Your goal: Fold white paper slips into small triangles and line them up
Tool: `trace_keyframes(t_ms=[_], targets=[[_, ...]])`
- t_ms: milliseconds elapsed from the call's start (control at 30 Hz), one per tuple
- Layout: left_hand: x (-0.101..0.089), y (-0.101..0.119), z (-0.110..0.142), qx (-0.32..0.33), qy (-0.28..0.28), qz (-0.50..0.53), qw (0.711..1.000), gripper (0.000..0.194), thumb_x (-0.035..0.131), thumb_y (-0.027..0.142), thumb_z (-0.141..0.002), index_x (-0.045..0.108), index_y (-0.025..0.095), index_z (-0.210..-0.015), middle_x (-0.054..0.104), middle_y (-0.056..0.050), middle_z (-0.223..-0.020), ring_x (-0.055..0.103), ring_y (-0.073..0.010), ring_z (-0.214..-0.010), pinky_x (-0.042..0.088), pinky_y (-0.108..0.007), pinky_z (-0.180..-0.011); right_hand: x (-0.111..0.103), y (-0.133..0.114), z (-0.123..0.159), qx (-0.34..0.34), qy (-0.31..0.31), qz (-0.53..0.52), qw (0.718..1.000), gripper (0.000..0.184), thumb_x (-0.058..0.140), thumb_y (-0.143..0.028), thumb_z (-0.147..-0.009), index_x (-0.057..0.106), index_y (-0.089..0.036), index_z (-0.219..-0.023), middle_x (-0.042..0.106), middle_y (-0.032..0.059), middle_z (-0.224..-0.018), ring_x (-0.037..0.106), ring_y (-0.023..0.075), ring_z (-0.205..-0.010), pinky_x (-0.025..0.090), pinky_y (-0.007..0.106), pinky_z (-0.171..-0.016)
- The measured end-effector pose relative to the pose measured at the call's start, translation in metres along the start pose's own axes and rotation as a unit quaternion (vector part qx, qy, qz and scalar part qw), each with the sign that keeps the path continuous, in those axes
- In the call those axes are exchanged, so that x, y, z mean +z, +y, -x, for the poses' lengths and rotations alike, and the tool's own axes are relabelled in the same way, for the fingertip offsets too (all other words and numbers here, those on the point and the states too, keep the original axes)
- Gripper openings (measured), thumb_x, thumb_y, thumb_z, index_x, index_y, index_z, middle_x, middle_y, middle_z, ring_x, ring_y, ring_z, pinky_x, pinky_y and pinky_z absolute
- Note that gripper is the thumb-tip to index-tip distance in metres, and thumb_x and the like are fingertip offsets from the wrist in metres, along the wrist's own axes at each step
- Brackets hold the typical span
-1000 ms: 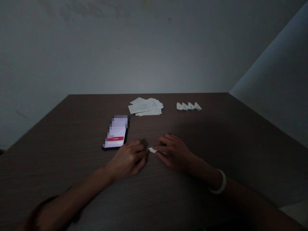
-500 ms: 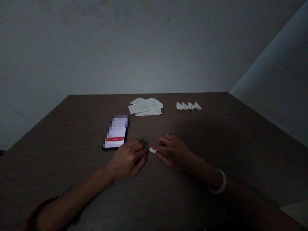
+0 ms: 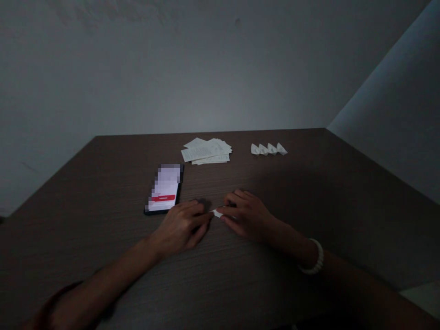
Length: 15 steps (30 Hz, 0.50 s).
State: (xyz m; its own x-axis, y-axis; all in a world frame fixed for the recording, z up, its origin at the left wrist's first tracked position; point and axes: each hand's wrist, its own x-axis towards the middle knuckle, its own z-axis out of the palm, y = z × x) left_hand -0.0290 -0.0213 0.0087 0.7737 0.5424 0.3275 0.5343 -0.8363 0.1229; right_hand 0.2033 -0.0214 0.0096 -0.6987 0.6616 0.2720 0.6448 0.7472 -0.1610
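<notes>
A small folded piece of white paper [image 3: 217, 213] lies low over the table between my two hands, most of it covered by fingers. My left hand [image 3: 184, 224] pinches its left end with thumb and forefinger. From the other side my right hand [image 3: 248, 214] has its fingers closed on the paper; a white bracelet [image 3: 318, 257] circles that wrist. Just beyond my left hand lies a phone [image 3: 165, 188] with a lit screen and a red bar, part of it blurred out.
A loose pile of printed paper slips [image 3: 208, 151] lies near the far edge of the dark wooden table [image 3: 113, 183]. To its right several folded white paper pieces [image 3: 268, 149] stand in a row. A grey wall [image 3: 213, 68] rises behind the table.
The view has shifted very slightly. Both hands stay on the paper in nearly the same place, with only a tiny shift of the right fingers.
</notes>
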Motion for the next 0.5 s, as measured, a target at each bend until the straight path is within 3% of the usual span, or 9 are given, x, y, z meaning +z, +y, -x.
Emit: trace_keyframes(t_ms=[233,500], targets=[[-0.0047,0.0032,-0.0030,0.000,-0.013,0.028,1.000,0.028,0.042,0.019,-0.091,0.069,0.014,-0.098,0.055,-0.007,-0.081,0.053,-0.0198,-0.075,0.046,-0.033,-0.062,0.0001,0.0007,-0.0001,0.009,0.004,-0.024,1.000,0.019,0.055,-0.029,-0.092,0.066,-0.024,-0.107,0.057,0.0053,-0.096,0.047,0.0197,-0.092,0.036,0.033,-0.079],[-0.0008,-0.0039,-0.0018,-0.012,-0.007,0.046,0.999,0.027,0.044,0.019,-0.091,0.070,0.016,-0.098,0.052,-0.005,-0.077,0.051,-0.0189,-0.073,0.044,-0.031,-0.062,0.0004,0.0059,-0.0014,0.023,0.014,-0.064,0.998,0.024,0.053,-0.028,-0.092,0.065,-0.021,-0.112,0.058,0.0067,-0.099,0.048,0.0196,-0.093,0.039,0.033,-0.081]])
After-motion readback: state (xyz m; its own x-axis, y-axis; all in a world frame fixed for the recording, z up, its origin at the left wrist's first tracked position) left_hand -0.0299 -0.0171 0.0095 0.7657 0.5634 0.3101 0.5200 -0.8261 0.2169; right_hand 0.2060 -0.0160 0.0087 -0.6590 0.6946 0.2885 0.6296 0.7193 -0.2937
